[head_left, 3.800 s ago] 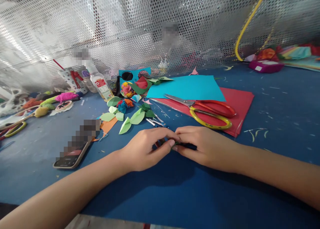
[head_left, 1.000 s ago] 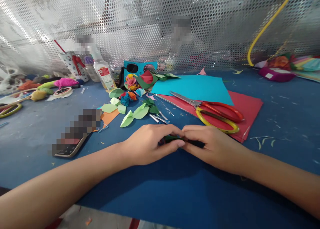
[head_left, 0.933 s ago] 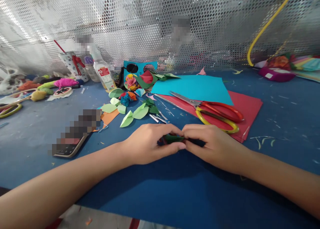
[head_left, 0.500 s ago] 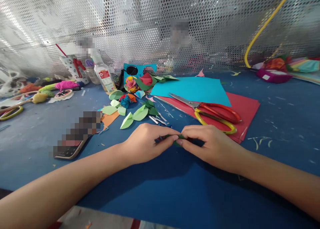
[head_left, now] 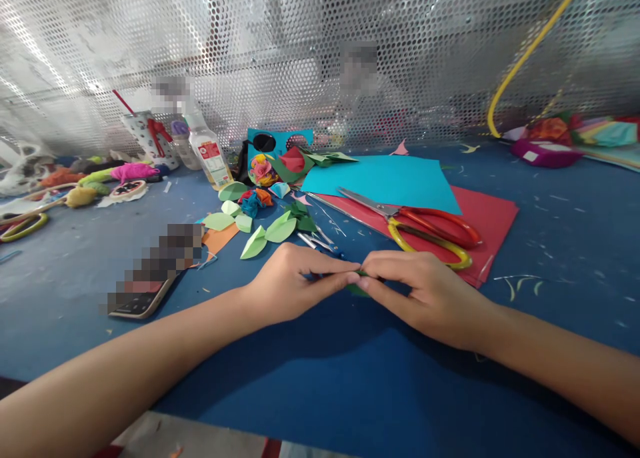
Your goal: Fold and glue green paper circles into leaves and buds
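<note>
My left hand [head_left: 295,281] and my right hand [head_left: 423,291] meet at the fingertips above the blue table. Both pinch a small piece of dark green paper [head_left: 359,289], mostly hidden by the fingers. Just beyond my left hand lie light green paper leaves [head_left: 281,227] and a darker green folded paper [head_left: 302,217]. A slim metallic tool [head_left: 320,243] rests behind the fingertips, partly hidden. Scissors [head_left: 400,213] with one red and one yellow handle lie past my right hand, on red paper [head_left: 493,211] and a blue sheet [head_left: 385,178].
A phone [head_left: 145,298] lies left of my left arm. Behind stand a glue bottle [head_left: 210,155] and a patterned cup [head_left: 147,138] with a straw. Yarn [head_left: 133,171] is heaped at the left. A purple box [head_left: 545,153] sits at the far right, before the perforated metal wall [head_left: 430,58].
My hands stay nearly in place, still pinching the green paper. The fingers have shifted slightly, and a little more green shows below the fingertips.
</note>
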The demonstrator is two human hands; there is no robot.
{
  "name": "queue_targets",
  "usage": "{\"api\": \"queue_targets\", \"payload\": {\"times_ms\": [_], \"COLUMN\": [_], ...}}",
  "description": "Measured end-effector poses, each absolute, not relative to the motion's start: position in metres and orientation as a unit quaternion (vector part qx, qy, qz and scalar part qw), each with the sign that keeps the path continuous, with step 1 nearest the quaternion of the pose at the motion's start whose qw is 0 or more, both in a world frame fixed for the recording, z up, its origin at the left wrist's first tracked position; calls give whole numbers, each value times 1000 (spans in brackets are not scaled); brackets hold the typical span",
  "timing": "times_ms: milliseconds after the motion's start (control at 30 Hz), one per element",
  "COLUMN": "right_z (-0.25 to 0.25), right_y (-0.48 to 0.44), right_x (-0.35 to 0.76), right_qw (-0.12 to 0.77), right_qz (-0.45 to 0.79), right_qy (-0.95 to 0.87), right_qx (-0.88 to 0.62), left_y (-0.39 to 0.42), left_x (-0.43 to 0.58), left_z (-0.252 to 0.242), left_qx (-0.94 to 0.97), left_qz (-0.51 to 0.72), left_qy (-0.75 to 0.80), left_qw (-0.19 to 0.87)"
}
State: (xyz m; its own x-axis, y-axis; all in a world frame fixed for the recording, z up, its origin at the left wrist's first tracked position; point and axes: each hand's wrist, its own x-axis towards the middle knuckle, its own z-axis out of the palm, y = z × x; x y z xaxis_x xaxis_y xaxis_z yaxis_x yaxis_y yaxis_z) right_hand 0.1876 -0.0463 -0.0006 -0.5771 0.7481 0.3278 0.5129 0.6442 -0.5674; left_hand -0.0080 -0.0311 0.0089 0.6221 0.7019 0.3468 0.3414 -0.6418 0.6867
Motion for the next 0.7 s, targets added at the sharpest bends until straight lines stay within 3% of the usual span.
{"api": "queue_targets", "payload": {"times_ms": [233,433,700], "right_z": [3,2,3], "right_y": [-47,-48,-47], "right_x": [189,187,188], "right_qw": [303,247,275], "right_qz": [187,194,213], "right_qy": [-850,-867,-839], "right_qx": [-389,-388,-420], "left_y": [-29,-23,-23], "left_x": [-4,-4,-5], "left_z": [9,7,5], "left_qx": [777,731,779], "left_qz": [352,396,275], "left_qy": [376,396,375], "left_qw": [361,390,420]}}
